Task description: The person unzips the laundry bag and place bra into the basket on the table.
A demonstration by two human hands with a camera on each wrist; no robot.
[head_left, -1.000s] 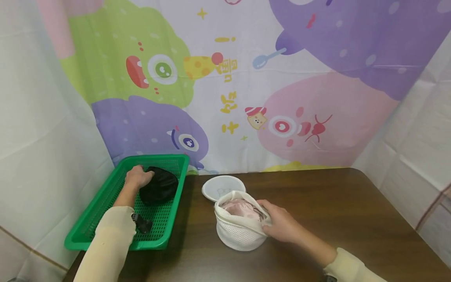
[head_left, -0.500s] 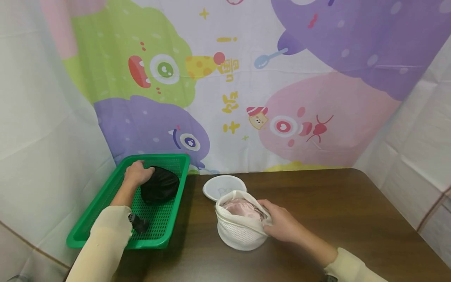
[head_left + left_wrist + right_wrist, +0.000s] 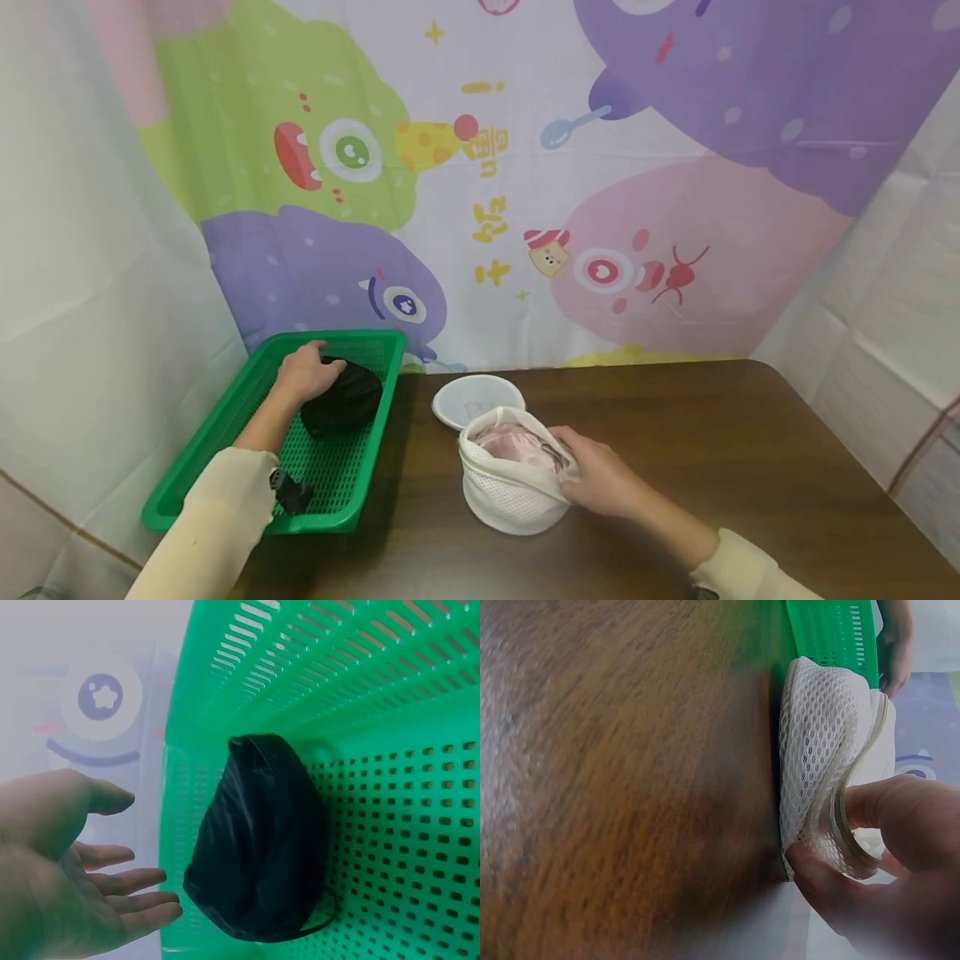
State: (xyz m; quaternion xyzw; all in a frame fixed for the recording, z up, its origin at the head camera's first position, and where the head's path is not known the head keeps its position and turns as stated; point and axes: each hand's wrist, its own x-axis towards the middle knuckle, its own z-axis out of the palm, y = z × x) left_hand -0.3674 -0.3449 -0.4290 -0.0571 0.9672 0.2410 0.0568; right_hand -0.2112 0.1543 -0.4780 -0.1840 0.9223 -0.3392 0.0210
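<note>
In the head view my right hand [image 3: 600,471] grips the rim of a white mesh laundry bag [image 3: 513,504]. The right wrist view shows thumb and fingers pinching the edge of the mesh bag [image 3: 817,742]. A pale pink, shiny item [image 3: 517,444] lies inside; its kind is unclear. Above the green basket [image 3: 225,400] hovers my left hand [image 3: 307,372], beside a smooth, domed black cloth item [image 3: 341,400]. In the left wrist view the left hand [image 3: 82,877] has its fingers extended, apart from the black item [image 3: 259,840], which has a thin loop at its lower edge.
A round white lid [image 3: 478,398] lies behind the bag on the brown wooden table [image 3: 712,450]. A printed cartoon curtain [image 3: 510,192] hangs at the table's back edge, and white cloth [image 3: 97,275] closes in the left side.
My left hand has shifted slightly right over the black cloth item, which stays in the basket. My right hand keeps its hold on the mesh bag, without visible movement.
</note>
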